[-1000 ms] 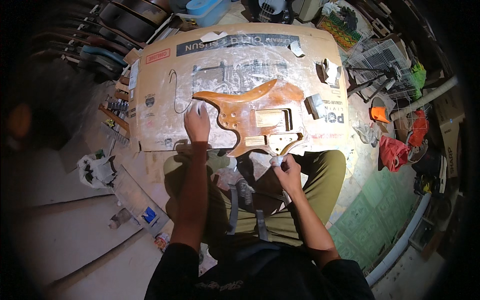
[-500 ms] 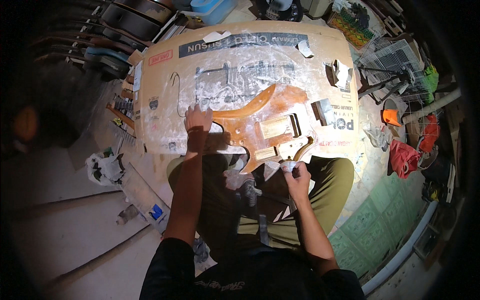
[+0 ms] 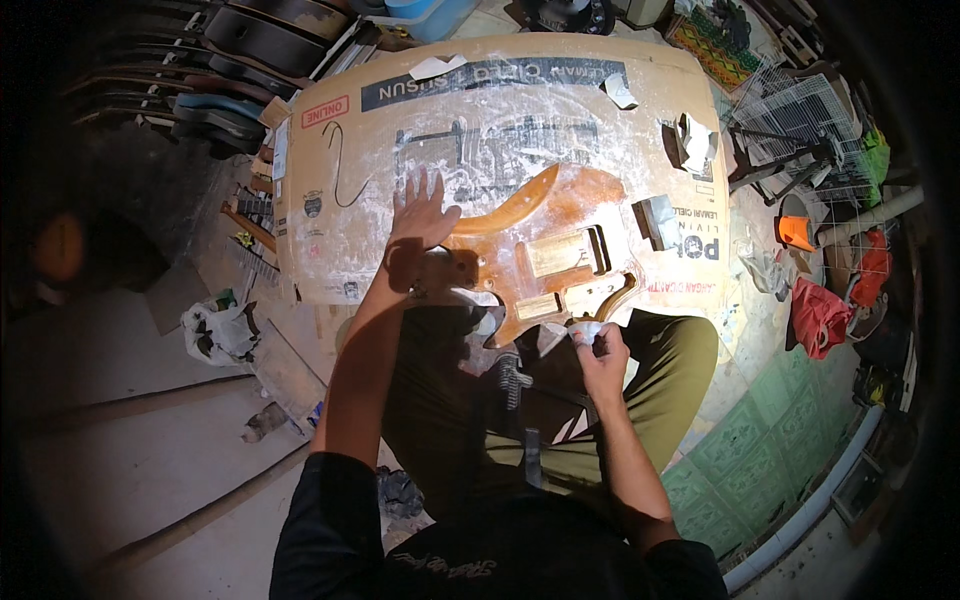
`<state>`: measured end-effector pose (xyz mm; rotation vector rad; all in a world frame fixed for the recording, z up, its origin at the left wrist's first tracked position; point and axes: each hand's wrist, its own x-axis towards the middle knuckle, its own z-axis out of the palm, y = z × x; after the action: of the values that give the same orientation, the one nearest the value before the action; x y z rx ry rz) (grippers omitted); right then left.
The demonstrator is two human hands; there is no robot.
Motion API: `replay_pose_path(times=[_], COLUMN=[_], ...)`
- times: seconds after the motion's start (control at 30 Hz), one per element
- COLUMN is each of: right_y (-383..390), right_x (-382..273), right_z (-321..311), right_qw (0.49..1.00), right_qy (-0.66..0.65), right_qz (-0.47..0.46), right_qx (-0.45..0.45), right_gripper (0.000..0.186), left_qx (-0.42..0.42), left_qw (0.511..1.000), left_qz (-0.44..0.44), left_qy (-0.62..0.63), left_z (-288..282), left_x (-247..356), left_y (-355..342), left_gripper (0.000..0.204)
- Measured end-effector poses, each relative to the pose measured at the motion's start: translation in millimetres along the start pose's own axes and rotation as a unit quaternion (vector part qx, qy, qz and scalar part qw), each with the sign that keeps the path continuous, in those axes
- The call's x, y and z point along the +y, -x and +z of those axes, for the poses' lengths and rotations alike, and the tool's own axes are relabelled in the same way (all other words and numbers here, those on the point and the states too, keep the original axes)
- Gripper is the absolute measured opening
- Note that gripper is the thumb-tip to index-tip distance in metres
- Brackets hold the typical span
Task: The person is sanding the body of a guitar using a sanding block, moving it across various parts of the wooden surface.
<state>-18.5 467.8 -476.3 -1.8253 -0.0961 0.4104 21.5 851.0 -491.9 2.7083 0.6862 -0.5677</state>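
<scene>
An unfinished electric guitar body, orange-brown with bare wood cavities, lies on a dusty cardboard sheet in front of me. My left hand is flat with fingers spread, at the body's left end beside the long horn, its fingers over the cardboard. At the near edge by the lower cutaway, my right hand pinches a small folded whitish sheet; its exact kind is unclear. A bent wire hook rests on the cardboard, left of and apart from my left hand.
Right of the body sits a grey rectangular block. Torn whitish scraps lie around the cardboard. Guitars are stacked at far left. A wire rack, a red bag and an orange object stand at right.
My left hand has shifted right, its fingers spreading out. The wire hook has moved slightly left and farther away, its lower curl now showing. My right hand keeps its pinch at nearly the same spot.
</scene>
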Motion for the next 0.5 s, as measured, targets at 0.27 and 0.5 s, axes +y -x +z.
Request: replay_pose_path(times=[0.27,0.5], right_y=[-1.6,-1.9], right_x=[-4.4,2.4], right_z=[2.3,-0.3], right_qw=[1.0,1.0], right_qy=[-0.018,0.023], right_qz=[0.005,0.013], right_qx=[0.001,0.003], right_gripper=[0.018,0.019], left_qx=[0.013,0.166], left_qw=[0.997,0.977], left_qz=[0.071,0.092], left_qy=[-0.008,0.094], left_z=[5.3,1.1], left_x=[11.9,16.2], left_y=[-9.8,-23.4], left_gripper=[0.071,0.042])
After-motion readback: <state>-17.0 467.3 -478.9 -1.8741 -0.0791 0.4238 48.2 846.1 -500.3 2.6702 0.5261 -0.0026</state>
